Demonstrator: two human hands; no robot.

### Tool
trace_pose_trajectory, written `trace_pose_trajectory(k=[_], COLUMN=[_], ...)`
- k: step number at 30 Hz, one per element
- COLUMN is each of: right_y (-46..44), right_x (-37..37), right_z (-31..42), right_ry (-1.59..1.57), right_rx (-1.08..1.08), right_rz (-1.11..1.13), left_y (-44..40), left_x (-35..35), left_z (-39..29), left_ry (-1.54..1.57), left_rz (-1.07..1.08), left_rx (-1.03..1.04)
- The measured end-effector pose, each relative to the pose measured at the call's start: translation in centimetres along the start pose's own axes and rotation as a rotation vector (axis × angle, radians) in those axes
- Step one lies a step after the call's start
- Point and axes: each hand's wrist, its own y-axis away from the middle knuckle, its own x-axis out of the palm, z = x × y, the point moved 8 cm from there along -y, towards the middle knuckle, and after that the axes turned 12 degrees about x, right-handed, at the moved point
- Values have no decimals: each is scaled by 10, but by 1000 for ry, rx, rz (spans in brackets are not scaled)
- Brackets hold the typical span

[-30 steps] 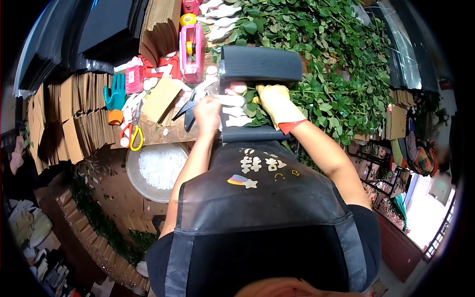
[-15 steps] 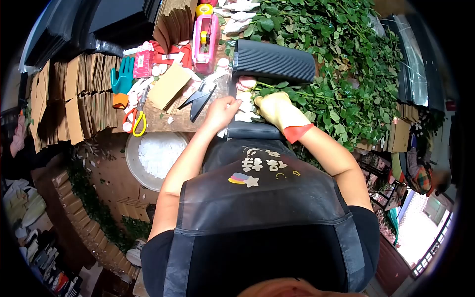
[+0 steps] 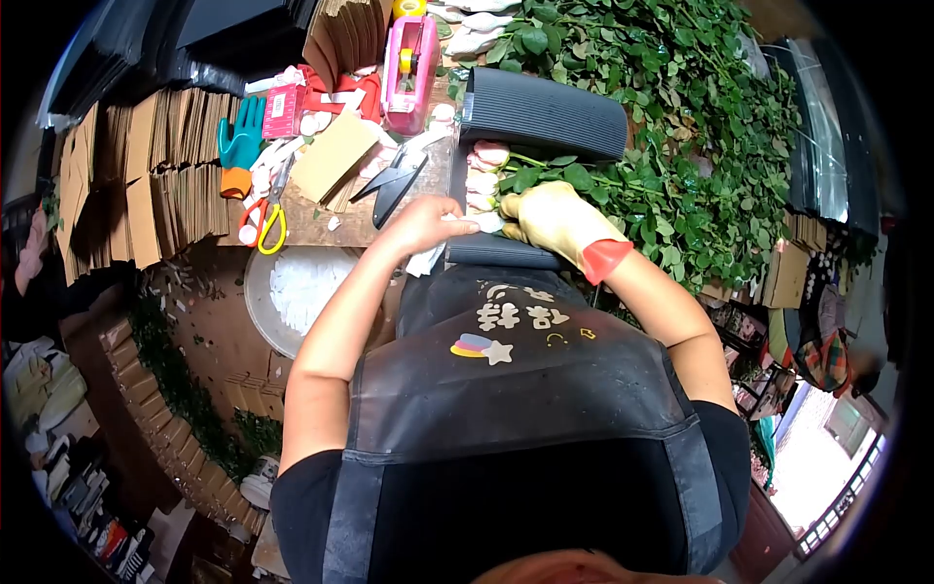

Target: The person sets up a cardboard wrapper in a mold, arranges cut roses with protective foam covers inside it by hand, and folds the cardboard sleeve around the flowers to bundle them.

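My bare left hand [image 3: 426, 224] is at the left edge of a row of roses, fingers curled and thumb against the lowest pale bloom [image 3: 488, 222]. What it pinches, if anything, is hidden. White material [image 3: 425, 261] shows just under this hand. A yellow glove with a red cuff covers my right hand [image 3: 555, 219]; its fingers close around the rose stems just behind the blooms. Pink roses [image 3: 489, 154] with white wraps lie stacked on a black corrugated sheet [image 3: 545, 112], which folds up behind them and shows again at the near edge.
Leafy stems [image 3: 681, 156] cover the right side. To the left lie black scissors [image 3: 394, 185], colored-handle scissors [image 3: 273, 219], a pink tape dispenser [image 3: 409, 73], a teal glove [image 3: 241, 141] and cardboard pieces [image 3: 336, 156]. A tub of white pieces [image 3: 302, 297] stands below the table edge.
My left hand has shifted slightly down and left, its thumb now stretched toward the lowest bloom. My gloved right hand has moved a little right and down.
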Motion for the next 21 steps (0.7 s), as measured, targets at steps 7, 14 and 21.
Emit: trace_pose_trajectory(k=[7,14,21], right_y=[-10,-25,-17], right_x=[9,31,3], right_z=[1,0,3], right_ry=[64,215,-252], right_rx=[183,111,470], right_rz=[192,279,340], left_y=[2,55,223], left_x=[18,0,-112], left_z=[19,85,107], left_ry=[415,1444,-979], left_rz=[-209,-801,-355], left_rx=[-16,-119,-715])
